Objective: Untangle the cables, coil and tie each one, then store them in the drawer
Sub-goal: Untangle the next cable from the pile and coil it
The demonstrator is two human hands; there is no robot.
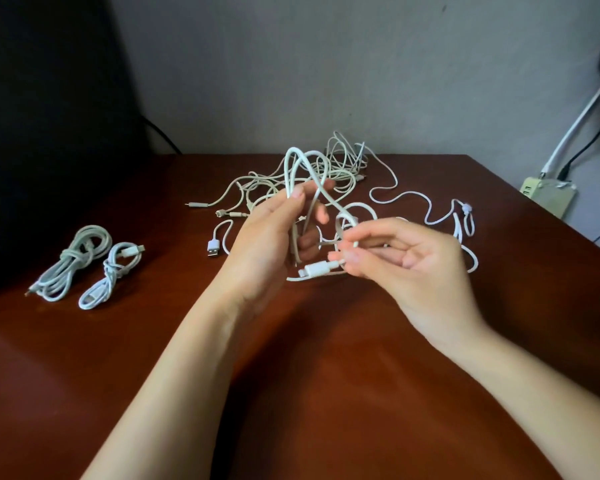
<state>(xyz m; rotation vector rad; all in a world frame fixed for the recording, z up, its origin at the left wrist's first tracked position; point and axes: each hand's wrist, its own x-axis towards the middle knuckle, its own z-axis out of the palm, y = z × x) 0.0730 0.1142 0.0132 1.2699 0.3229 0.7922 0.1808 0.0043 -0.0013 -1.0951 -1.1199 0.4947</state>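
Dark reddish-brown wooden table (pixel 291 375) under a grey wall fills the head view; above its middle the left hand (pixel 267 237) curls its fingers round tall loops of a thin white rubber-sheathed charging cable (pixel 293 157), while the right hand (pixel 406 261) pinches what looks like the same cable just behind its white rectangular plug (pixel 317 270). Light, limp and slightly springy by my judgement, it is best gripped on the bunched loops, not tugged by the plug. Behind lies a tangled heap of white cables (pixel 343 161); two tied white coils (pixel 73 261) sit well apart at left.

tangled cables (pixel 329 181) crowd far table (pixel 153 375), near side passable
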